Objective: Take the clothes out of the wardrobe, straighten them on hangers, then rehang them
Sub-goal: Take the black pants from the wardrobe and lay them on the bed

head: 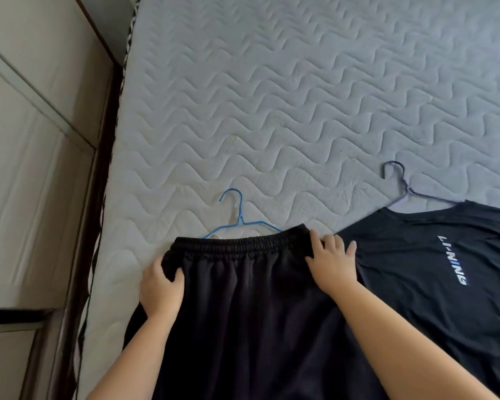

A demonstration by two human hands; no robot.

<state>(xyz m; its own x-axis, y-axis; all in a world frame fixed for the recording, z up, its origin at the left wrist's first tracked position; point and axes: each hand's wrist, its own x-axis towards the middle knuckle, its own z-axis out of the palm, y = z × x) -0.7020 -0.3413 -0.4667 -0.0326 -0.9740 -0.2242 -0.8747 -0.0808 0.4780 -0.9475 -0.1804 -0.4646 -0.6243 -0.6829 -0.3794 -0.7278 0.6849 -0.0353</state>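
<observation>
Two hands, left hand (161, 287) apparently gripping shorts (243, 307)

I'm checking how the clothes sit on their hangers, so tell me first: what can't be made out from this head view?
- Blue hanger: its lower part is hidden under the waistband of the black shorts.
- Black shorts: hems cut off by the bottom edge.
- Dark hanger: its right arm goes under the black T-shirt.
- T-shirt: right side cut off by the frame edge.
- Left hand: fingers partly hidden in bunched cloth.

Both hands' grip on black shorts (243, 298), seemingly over blue hanger (237, 217)
</observation>
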